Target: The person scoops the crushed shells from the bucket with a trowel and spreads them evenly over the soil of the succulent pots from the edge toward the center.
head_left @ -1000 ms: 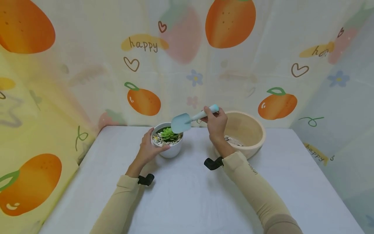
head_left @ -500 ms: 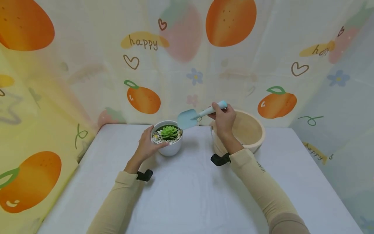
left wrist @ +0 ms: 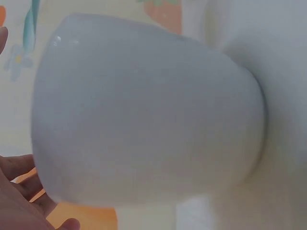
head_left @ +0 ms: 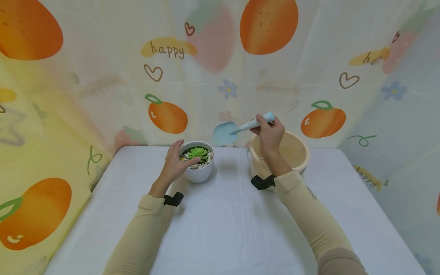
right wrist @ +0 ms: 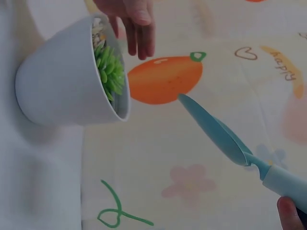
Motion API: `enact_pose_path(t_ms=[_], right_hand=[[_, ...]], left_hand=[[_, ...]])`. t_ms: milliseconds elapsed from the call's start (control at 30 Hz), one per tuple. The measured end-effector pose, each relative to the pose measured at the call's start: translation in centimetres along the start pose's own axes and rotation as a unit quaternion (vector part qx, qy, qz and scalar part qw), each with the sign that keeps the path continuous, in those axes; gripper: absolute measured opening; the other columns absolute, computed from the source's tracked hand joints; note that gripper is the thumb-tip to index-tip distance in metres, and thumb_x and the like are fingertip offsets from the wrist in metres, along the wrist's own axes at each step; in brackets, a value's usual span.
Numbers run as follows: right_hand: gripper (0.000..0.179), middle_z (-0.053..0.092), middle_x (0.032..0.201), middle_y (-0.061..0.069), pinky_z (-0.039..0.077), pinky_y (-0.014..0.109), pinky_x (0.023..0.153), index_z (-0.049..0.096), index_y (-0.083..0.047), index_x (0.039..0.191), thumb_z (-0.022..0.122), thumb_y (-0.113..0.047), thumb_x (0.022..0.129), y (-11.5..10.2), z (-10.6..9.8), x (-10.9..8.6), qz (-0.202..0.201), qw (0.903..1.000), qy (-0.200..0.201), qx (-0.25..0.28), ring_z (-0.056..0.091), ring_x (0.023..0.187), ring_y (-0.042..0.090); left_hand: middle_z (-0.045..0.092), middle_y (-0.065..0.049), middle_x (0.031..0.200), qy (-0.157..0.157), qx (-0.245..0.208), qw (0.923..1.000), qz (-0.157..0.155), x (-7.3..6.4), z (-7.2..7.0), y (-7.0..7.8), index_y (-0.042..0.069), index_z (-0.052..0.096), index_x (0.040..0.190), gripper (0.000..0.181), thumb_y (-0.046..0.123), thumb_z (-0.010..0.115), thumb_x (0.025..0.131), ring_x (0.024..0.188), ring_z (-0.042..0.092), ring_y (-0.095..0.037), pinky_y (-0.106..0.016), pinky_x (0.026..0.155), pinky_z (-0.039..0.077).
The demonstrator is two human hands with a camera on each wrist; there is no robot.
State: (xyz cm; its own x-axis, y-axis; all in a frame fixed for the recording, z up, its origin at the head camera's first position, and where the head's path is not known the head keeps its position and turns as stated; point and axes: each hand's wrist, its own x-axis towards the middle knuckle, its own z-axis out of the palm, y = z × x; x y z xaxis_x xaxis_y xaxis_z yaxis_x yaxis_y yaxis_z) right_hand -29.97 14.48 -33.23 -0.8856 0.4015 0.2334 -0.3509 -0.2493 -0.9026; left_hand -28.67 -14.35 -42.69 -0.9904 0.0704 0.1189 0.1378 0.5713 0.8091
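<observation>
A small white pot (head_left: 198,175) stands upright at the table's far side, holding a green succulent (head_left: 198,152) and pale pebbles (head_left: 205,162). My left hand (head_left: 173,164) hovers at its left rim, thumb stretched over the front; in the right wrist view its loose fingers (right wrist: 142,37) look apart from the pot. The pot's side (left wrist: 148,110) fills most of the left wrist view. With my right hand (head_left: 270,136) I grip a light blue garden trowel (head_left: 225,133) by its handle, in front of the larger beige pot. The trowel's blade (right wrist: 218,132) points toward the succulent, bare as far as visible.
Behind my right hand stands a wide beige pot (head_left: 299,151), its inside partly hidden by my hand and forearm. A white cloth covers the table (head_left: 220,225). Printed curtains (head_left: 203,88) with oranges and hearts hang behind and on both sides.
My right hand has drawn the trowel up and to the right, away from the succulent. The left hand's fingers have loosened from the white pot's rim. The pot stays in place.
</observation>
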Motion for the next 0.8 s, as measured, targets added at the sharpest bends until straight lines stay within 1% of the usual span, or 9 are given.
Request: enact_pose_path(t_ms=[233, 467, 667, 733, 800], right_hand=[[0.015, 0.07, 0.076, 0.005, 0.06, 0.031, 0.067, 0.059, -0.007, 0.082, 0.067, -0.014, 0.092, -0.6, -0.9, 0.2, -0.014, 0.9998, 0.01, -0.009, 0.072, 0.066, 0.014], [0.013, 0.071, 0.076, 0.004, 0.06, 0.027, 0.066, 0.06, -0.005, 0.087, 0.069, -0.014, 0.091, -1.6, -2.3, 0.7, -0.016, 0.9996, 0.022, -0.004, 0.072, 0.066, 0.013], [0.011, 0.07, 0.074, 0.004, 0.059, 0.027, 0.064, 0.06, -0.004, 0.089, 0.068, -0.011, 0.09, -2.3, -3.5, 1.1, -0.011, 0.9993, 0.036, 0.008, 0.072, 0.063, 0.013], [0.01, 0.07, 0.073, 0.004, 0.059, 0.027, 0.064, 0.059, -0.004, 0.088, 0.067, -0.01, 0.09, -2.6, -3.9, 1.2, -0.011, 0.9991, 0.041, 0.011, 0.072, 0.062, 0.013], [0.01, 0.07, 0.073, 0.004, 0.059, 0.027, 0.063, 0.059, -0.004, 0.087, 0.067, -0.01, 0.09, -2.9, -4.2, 1.3, -0.009, 0.999, 0.043, 0.013, 0.072, 0.062, 0.013]], left_hand=[[0.02, -0.015, 0.16, -0.003, -0.017, 0.9995, 0.028, 0.6, 0.5, 1.7, 0.012, 0.025, 0.153, 0.097, 0.046, 0.077, 0.079, 0.143, 0.023, -0.041, -0.068, 0.111, 0.025], [0.022, -0.013, 0.16, -0.007, -0.024, 0.9983, 0.052, 0.9, 0.9, 2.7, 0.012, 0.026, 0.153, 0.093, 0.042, 0.076, 0.081, 0.143, 0.023, -0.039, -0.066, 0.111, 0.025], [0.023, -0.012, 0.16, -0.012, -0.021, 0.9979, 0.059, 1.1, 1.6, 3.7, 0.014, 0.027, 0.153, 0.092, 0.042, 0.076, 0.08, 0.143, 0.027, -0.037, -0.065, 0.112, 0.027], [0.023, -0.011, 0.16, -0.016, -0.025, 0.9977, 0.061, 1.2, 1.9, 4.1, 0.015, 0.026, 0.153, 0.093, 0.044, 0.076, 0.08, 0.144, 0.026, -0.035, -0.064, 0.113, 0.027], [0.022, -0.011, 0.16, -0.021, -0.039, 0.997, 0.063, 1.3, 2.3, 4.6, 0.015, 0.026, 0.154, 0.095, 0.044, 0.077, 0.079, 0.146, 0.024, -0.033, -0.062, 0.114, 0.027]])
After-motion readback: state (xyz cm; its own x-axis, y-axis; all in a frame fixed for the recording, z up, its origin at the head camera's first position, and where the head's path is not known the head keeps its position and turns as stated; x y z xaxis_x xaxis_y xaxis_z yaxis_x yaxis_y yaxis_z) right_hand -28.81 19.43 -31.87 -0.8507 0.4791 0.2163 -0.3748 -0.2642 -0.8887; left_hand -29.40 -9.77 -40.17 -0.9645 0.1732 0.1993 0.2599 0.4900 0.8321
